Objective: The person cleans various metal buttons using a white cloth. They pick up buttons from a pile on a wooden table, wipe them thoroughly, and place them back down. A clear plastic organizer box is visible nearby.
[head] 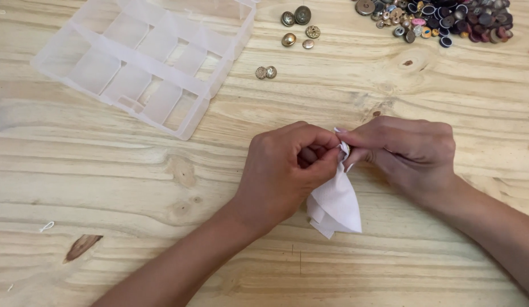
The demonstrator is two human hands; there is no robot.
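At ten o'clock on the pale wooden counter sits a clear plastic compartment box. At centre, your left hand is clenched on the top of a small white folded cloth, which hangs toward six o'clock. Your right hand pinches the same top edge. Loose brass-coloured round buttons lie at twelve o'clock, a mixed button heap at one o'clock.
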